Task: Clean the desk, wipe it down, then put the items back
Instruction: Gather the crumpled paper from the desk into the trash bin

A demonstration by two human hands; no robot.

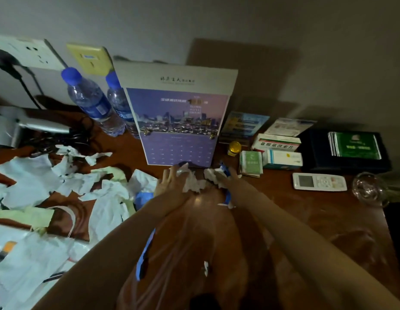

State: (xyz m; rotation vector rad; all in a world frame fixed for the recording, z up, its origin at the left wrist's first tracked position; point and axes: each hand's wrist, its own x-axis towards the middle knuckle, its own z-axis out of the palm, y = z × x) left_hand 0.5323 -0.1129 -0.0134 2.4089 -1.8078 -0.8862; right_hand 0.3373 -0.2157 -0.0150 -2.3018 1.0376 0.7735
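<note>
While torn paper scraps (60,182) litter the desk (306,211) beside the calendar (178,121), both hands, left hand (170,182) and right hand (225,177), clutch crumpled tissue (192,183) before it.

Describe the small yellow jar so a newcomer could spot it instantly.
Start at the tall purple calendar standing mid-desk against the wall. Just off its lower right corner, before the stack of medicine boxes, sits the small yellow jar. It is the only round, yellow item there; its neighbours are flat boxes and packets.
</note>
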